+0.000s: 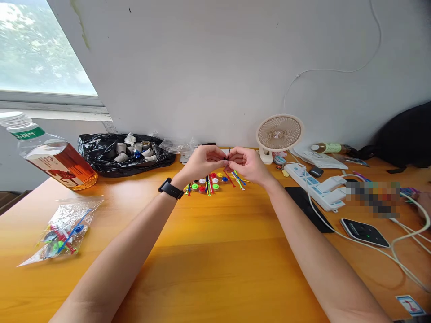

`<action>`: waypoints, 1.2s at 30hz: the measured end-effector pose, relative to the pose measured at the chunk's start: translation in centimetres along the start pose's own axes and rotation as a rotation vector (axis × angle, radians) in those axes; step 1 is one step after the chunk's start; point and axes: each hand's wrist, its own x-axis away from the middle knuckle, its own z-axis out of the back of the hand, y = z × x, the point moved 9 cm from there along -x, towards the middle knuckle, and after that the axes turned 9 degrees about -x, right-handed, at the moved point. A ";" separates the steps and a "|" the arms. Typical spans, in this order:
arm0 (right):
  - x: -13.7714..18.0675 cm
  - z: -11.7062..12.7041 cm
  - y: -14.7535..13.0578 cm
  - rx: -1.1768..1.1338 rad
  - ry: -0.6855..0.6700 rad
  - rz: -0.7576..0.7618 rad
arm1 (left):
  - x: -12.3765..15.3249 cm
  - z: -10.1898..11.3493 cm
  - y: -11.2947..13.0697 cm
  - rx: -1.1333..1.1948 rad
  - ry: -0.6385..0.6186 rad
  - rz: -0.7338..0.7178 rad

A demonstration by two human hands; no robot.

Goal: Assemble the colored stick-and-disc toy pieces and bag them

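Observation:
My left hand (208, 160) and my right hand (245, 163) meet fingertip to fingertip above the far part of the table. Both are closed in a pinch around a thin black strip (229, 153) that sticks up between them. Its lower end is hidden by my fingers. Just beneath and beyond the hands lie several small round plastic pieces, among them a green one (215, 186) and a red one (202, 189). Beside them are thin colored plastic sticks, including a red stick (230, 178) and a green-and-blue bunch (239, 181).
A clear bag of colored plastic pieces (63, 237) and a bottle of amber drink (63, 163) stand left. Behind are a black plastic bag (97, 157) and a small fan (280, 133). Right are a power strip (311, 184), cables and a flat device (364, 232).

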 end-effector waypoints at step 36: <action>0.8 4.4 10.0 0.885 -0.095 -0.333 | 2.9 -7.4 -3.2 -0.914 -0.341 -0.387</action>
